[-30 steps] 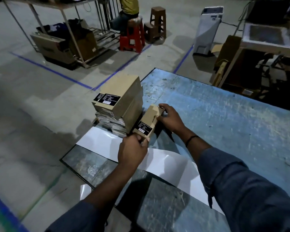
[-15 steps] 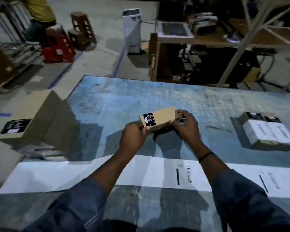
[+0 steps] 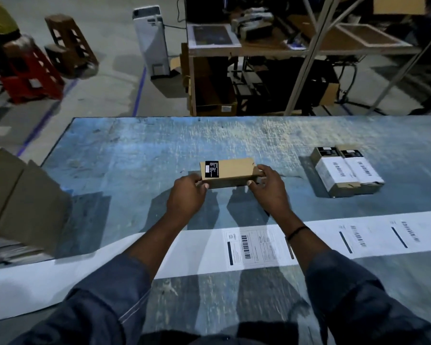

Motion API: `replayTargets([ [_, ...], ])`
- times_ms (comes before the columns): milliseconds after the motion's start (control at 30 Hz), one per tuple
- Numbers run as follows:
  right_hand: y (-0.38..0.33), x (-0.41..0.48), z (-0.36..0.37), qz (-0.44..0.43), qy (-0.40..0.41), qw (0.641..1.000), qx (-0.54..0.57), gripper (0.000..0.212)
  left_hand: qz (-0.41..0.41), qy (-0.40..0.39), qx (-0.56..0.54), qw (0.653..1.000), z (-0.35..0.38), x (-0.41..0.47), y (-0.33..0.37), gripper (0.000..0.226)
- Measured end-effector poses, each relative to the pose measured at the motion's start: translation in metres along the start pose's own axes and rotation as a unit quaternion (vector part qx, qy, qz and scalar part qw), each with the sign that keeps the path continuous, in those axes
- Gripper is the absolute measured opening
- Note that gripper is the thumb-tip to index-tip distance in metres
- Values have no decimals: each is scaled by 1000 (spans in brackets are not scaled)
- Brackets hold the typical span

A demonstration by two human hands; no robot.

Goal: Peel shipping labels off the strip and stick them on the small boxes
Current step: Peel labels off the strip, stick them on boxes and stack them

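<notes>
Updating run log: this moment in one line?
left hand, right hand: grip small box ends | label strip: lies nearer, labels on | labelled boxes: two, right

One wide-angle view, worn on the head, looks forward and down over the table [image 3: 139, 155] from close above its near edge, floor [image 3: 105, 78] beyond

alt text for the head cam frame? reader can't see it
The left hand and right hand hold a small brown box by its ends over a blue table. A white label strip lies nearer the person; two labelled boxes sit to the right.
</notes>
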State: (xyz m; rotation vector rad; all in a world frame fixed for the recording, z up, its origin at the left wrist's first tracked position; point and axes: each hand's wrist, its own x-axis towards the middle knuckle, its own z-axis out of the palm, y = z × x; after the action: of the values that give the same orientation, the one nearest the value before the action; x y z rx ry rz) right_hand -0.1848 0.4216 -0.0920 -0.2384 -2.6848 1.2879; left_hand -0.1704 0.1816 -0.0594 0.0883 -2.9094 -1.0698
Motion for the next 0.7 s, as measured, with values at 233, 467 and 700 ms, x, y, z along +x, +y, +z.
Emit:
replayTargets([
  [233, -5, -99, 0, -99, 3, 993, -70, 33, 30, -135, 72, 988, 2, -68, -13, 28],
  [467, -2, -157, 12, -90, -43, 994, -51, 23, 56, -191, 129, 971, 6, -89, -5, 38],
  [700, -4, -162, 7, -71, -36, 996, -34, 21, 72, -326, 117, 935, -7, -84, 12, 32],
])
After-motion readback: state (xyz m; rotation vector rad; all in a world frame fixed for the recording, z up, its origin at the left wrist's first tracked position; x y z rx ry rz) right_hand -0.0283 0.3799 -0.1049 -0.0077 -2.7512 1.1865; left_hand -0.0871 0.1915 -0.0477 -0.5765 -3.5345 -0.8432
